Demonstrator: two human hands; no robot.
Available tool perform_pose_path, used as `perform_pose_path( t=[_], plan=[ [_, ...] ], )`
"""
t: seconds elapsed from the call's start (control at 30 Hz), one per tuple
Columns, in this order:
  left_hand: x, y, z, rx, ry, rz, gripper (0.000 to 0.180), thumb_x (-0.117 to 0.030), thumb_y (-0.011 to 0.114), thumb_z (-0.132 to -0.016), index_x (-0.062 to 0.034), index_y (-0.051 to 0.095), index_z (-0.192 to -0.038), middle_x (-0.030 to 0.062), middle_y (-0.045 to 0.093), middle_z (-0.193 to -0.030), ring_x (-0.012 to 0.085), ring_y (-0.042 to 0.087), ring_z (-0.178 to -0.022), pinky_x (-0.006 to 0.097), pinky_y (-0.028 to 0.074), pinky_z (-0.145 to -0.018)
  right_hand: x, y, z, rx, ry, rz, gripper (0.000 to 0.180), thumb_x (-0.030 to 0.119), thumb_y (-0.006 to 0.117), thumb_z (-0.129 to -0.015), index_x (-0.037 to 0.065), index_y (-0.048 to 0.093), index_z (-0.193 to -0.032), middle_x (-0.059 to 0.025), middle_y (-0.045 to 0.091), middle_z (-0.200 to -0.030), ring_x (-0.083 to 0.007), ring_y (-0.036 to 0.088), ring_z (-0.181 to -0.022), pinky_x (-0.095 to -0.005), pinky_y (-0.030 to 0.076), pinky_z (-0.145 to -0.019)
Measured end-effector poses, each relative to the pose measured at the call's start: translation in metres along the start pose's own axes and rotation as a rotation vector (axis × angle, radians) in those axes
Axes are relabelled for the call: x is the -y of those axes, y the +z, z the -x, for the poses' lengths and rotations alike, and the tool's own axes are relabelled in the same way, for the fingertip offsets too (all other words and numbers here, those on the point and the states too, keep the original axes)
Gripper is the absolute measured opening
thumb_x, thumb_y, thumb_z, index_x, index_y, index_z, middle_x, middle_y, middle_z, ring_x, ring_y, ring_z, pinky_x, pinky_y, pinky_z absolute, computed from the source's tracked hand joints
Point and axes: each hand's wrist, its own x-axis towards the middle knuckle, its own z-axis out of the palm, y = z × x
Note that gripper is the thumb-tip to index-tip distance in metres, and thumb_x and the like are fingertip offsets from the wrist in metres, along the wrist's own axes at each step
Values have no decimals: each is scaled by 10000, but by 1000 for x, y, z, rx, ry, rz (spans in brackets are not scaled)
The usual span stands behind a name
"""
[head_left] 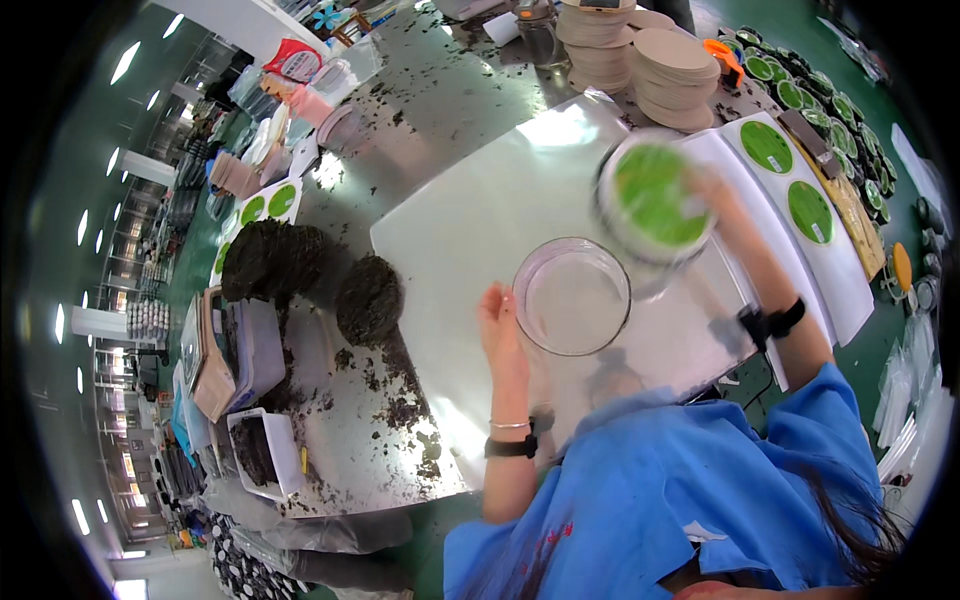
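My right hand [708,195] grips the right side of a round container [650,200] with a green label on its face. Both are smeared by motion, above the right part of the pale sheet. A transparent round dish [572,297] lies on the sheet in front of me; I see no dark filling in it. Close against the dish's left edge is my left hand [497,312], its fingers curled in; whether it touches the rim I cannot tell. To the left, a dark, crumbly round cake [368,300] rests on the metal table beside a larger dark mass [270,260].
Stacks of beige discs [675,75] stand at the back right. Sheets of green round labels [790,180] lie at the right, with many green-labelled containers [845,130] beyond. A white bin [265,455] and a stacked tub [255,345] stand on the left. Dark crumbs litter the metal table [430,90].
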Motion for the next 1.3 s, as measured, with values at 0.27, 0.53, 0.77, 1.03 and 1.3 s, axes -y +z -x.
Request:
perform_pose_path(
  t=[0.27, 0.53, 0.77, 1.03, 1.3],
  plan=[
    [-20, 15, 43, 64, 551, -664, 554, -220, 783, -918, -37, 520, -1370, 127, 525, -1401, 298, 451, -1367, 430, 338, -1164, 24, -71, 36, 149, -196, -26, 880, 580, 587, -994, 65, 228, -1611, -175, 539, -1483, -289, 570, -1307, -443, 438, -1096],
    [-1, 32, 76, 579, 826, -1081, 168, -94, 813, -779, -53, 670, -856, 79, 636, -812, 276, 636, -789, 412, 491, -709, 11, 0, 123, 1060, -573, 1113, 933, 553, 765, -832, 72, 419, -1553, -162, 321, -1657, -389, 317, -1510, -521, 230, -1258],
    [-115, 43, 116, 451, 299, -648, 255, -116, 814, -848, -13, 604, -744, 74, 541, -696, 214, 487, -593, 325, 379, -542, -45, -26, 142, 961, -1056, 978, 342, 293, 722, -894, 59, 625, -1124, -133, 617, -1334, -330, 597, -1226, -450, 499, -999],
    [-142, 55, 148, 755, 273, -653, 165, -109, 822, -837, -4, 696, -863, 83, 610, -747, 194, 570, -662, 344, 432, -596, 127, 118, 46, 312, -904, 633, 120, 43, 679, -868, 36, 635, -979, -106, 712, -1067, -336, 686, -883, -398, 552, -709],
    [-126, 57, 136, 1111, 453, -535, 643, -171, 711, -956, -68, 446, -1533, 209, 345, -1602, 392, 310, -1496, 499, 289, -1200, 125, 104, 90, 881, -1005, 708, 227, 80, 663, -918, 36, 698, -1138, -122, 731, -1143, -322, 703, -999, -487, 551, -924]
  ],
)
